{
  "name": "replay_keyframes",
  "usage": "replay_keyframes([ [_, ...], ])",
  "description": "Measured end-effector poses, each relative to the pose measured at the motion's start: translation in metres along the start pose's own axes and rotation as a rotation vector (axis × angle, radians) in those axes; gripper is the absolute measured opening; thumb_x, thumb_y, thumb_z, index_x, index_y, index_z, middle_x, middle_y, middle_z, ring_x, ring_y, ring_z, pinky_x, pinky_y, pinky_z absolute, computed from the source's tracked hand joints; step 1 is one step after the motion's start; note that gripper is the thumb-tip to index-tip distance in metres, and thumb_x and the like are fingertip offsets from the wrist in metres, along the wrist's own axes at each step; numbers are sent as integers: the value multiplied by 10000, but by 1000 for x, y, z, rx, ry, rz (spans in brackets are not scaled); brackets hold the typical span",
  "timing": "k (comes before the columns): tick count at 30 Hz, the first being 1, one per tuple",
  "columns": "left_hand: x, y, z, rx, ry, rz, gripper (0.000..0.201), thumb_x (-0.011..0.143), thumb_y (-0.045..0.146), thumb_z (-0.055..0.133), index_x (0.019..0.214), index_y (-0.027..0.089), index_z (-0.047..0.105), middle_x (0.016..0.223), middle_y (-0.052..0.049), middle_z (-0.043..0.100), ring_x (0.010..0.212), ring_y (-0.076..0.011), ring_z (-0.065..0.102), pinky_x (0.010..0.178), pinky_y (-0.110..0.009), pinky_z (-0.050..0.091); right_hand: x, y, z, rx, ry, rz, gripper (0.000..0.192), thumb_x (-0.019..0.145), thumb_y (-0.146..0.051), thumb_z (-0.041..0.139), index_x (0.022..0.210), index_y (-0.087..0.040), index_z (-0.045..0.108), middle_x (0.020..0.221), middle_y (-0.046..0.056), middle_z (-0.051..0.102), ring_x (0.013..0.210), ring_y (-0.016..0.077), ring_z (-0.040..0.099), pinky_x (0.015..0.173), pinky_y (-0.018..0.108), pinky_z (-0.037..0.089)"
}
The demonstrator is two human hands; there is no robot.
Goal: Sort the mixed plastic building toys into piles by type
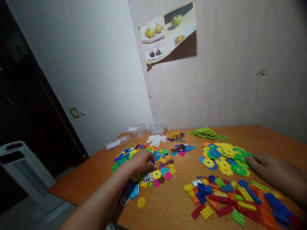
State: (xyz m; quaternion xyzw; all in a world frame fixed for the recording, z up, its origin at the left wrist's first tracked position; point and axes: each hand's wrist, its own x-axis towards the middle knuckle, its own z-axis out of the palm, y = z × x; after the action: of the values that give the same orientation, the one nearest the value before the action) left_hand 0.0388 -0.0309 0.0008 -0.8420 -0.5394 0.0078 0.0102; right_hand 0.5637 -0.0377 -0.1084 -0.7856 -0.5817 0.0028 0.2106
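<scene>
My left hand (pixel 142 160) reaches into a mixed pile of small plastic pieces (pixel 122 159). Its fingers curl downward, and what they hold is hidden. Near it lie a yellow notched disc (pixel 156 174), a pink disc (pixel 168 176) and a white lattice piece (pixel 149 177). At the right, my right hand (pixel 266 164) is beside a heap of larger yellow, green and blue notched discs (pixel 225 156). Its fingertips close on a green disc (pixel 248 155) at the edge of that heap.
Building bricks (pixel 223 196) spread across the front right of the wooden table (pixel 177 204). Farther back are white pieces (pixel 156 140), lime-green pieces (pixel 206 133), a small dark-and-blue disc pile (pixel 182 148) and clear plastic containers (pixel 157 128). A white appliance (pixel 28 175) stands at left.
</scene>
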Motion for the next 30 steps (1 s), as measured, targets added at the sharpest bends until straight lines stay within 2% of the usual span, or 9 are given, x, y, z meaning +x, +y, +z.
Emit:
replay_keyframes([
  [3, 3, 3, -3, 87, 57, -27, 174, 779, 146, 555, 797, 201, 719, 843, -83, 722, 776, -223, 623, 651, -301, 349, -4, -6, -7, 17, -143, -15, 488, 942, -620, 421, 1087, -319, 777, 1181, 172, 740, 973, 295, 687, 760, 405, 429],
  [9, 4, 7, -9, 102, 223, -79, 170, 827, 149, 548, 831, 214, 705, 874, -94, 717, 867, -252, 614, 755, -328, 403, -10, -13, -11, -34, -99, -25, 519, 965, -613, 371, 1103, -293, 755, 1138, 157, 751, 991, 320, 692, 773, 395, 453],
  [12, 8, 10, -10, -38, 267, -76, 174, 813, 137, 558, 855, 212, 709, 890, -75, 719, 868, -233, 617, 764, -310, 419, -15, -20, -16, -53, -105, -39, 516, 982, -582, 349, 1103, -277, 748, 1134, 157, 750, 961, 310, 697, 746, 377, 449],
  [15, 20, 20, -4, -303, 328, -68, 181, 791, 114, 555, 860, 196, 701, 892, -47, 717, 851, -199, 627, 754, -280, 437, -19, -27, -23, -69, -118, -40, 539, 995, -574, 313, 1126, -265, 735, 1152, 155, 744, 961, 312, 694, 725, 373, 442],
  [17, 34, 33, 3, -516, 348, -84, 160, 786, 107, 550, 836, 181, 683, 848, -29, 702, 809, -175, 623, 731, -258, 446, -20, -29, -25, -78, -124, -47, 555, 998, -576, 293, 1109, -253, 731, 1146, 154, 742, 969, 314, 690, 720, 372, 440],
  [20, 55, 66, 18, -816, 310, -135, 140, 775, 93, 552, 819, 167, 661, 757, -4, 656, 707, -136, 589, 655, -222, 435, -20, -29, -25, -74, -123, -50, 565, 994, -590, 289, 1079, -248, 731, 1115, 148, 745, 962, 310, 689, 719, 366, 445],
  [24, 80, 116, 37, -1120, 128, -167, 164, 744, 60, 556, 842, 165, 635, 656, 27, 580, 563, -100, 514, 564, -202, 397, -19, -26, -23, -56, -109, -59, 562, 978, -615, 306, 1025, -258, 737, 1033, 122, 755, 927, 309, 692, 708, 360, 455],
  [27, 99, 147, 50, -1234, 91, -155, 169, 699, 35, 593, 812, 159, 615, 659, 18, 578, 543, -95, 513, 551, -210, 400, -19, -26, -23, -35, -82, -64, 521, 966, -604, 347, 986, -266, 743, 997, 100, 762, 908, 303, 693, 683, 347, 449],
  [30, 117, 167, 63, -1273, 37, -150, 159, 717, 49, 585, 828, 161, 609, 639, 6, 583, 532, -112, 529, 538, -229, 403, -21, -28, -23, -24, -68, -63, 500, 970, -593, 360, 1003, -279, 748, 995, 86, 764, 907, 298, 695, 670, 336, 435],
])
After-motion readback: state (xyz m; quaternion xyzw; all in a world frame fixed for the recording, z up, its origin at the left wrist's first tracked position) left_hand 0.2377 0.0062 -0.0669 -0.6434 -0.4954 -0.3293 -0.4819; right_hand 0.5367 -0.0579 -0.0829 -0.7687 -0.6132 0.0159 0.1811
